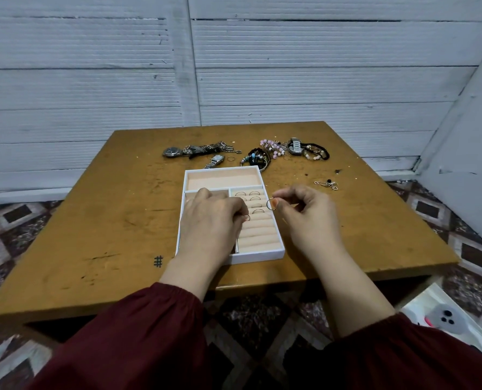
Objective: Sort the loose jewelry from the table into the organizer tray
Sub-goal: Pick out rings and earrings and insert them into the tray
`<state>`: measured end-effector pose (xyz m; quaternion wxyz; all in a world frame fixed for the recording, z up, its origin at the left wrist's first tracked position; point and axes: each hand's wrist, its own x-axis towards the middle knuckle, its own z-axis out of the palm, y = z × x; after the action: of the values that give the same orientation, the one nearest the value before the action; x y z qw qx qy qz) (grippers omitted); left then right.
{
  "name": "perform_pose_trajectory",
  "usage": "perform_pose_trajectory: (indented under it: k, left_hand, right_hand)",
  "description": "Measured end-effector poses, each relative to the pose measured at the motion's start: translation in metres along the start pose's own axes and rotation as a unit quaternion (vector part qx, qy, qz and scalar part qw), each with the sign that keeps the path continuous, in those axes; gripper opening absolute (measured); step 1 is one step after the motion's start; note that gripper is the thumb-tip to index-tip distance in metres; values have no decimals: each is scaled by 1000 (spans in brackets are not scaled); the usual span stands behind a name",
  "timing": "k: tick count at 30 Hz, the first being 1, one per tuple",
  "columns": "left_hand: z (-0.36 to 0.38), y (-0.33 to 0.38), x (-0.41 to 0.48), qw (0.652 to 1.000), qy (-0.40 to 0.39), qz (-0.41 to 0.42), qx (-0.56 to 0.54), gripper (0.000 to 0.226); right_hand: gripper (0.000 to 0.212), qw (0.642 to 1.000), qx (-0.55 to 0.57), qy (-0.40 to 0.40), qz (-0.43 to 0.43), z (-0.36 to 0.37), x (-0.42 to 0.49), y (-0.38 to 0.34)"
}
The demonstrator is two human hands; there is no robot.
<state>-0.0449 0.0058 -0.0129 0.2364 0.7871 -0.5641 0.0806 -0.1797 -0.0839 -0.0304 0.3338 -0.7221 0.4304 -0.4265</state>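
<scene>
While the organizer tray [258, 256] lies on the table [93, 220], a thin ring [270, 204] is pinched between thumb and forefinger of the right hand [307, 218], held upright just over the tray's right rim; the other fingers are loosely curled. The left hand [214, 215] is curled knuckles-up over the tray's middle, and a second ring [247, 218] is pinched at its fingertips, just above the ring rolls [259, 235]; contact with the rolls cannot be told. Several slotted rings [255, 193] are seen in the far rolls of the tray's right compartment. A wide peach-lined compartment [223, 178] spans the tray's far end; the tray's left compartment is mostly hidden under the left hand.

Beyond the tray's far edge loose jewelry is scattered: a round watch [173, 151] and chain bracelets [214, 149] to the far left, a small square watch [215, 160] and a loose ring [231, 158] just beyond the rim, dark beaded bracelets [255, 159] touching the tray's far right corner, pink beads [272, 147], a silver watch [294, 145] and black bands [317, 152] further right. Small earrings [327, 183] lie right of the tray, apart from it. A hash mark [158, 261] is drawn on the table near the tray's near left corner. Maroon sleeves [138, 333] are seen nearest the camera
</scene>
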Motion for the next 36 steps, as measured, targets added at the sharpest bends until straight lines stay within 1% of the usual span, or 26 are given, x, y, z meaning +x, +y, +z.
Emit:
perform_pose_trajectory:
  k: [9, 16, 19, 23, 29, 32, 36]
  left_hand:
    - [-3, 3, 0, 999, -34, 2, 42, 21]
    - [-1, 3, 1, 999, -34, 10, 39, 21]
    - [-1, 3, 1, 999, -29, 10, 36, 21]
    - [-2, 0, -1, 1000, -13, -7, -7, 17]
    - [-2, -8, -2, 995, 31, -49, -81, 14]
    - [-1, -9, -3, 993, 38, -57, -92, 13]
    - [-1, -10, -4, 992, 50, -60, -100, 12]
  right_hand:
    - [10, 1000, -17, -5, 6, -1, -1, -1]
    - [13, 999, -35, -12, 13, -1, -2, -3]
    - [11, 999, -43, -16, 14, 0, -3, -2]
    - [8, 998, -65, -18, 9, 3, -3, -2]
    - [8, 989, -138, -12, -58, 5, -3, -10]
    - [7, 984, -155, -10, -82, 8, -4, -12]
    - [9, 978, -196, -17, -75, 7, -5, -14]
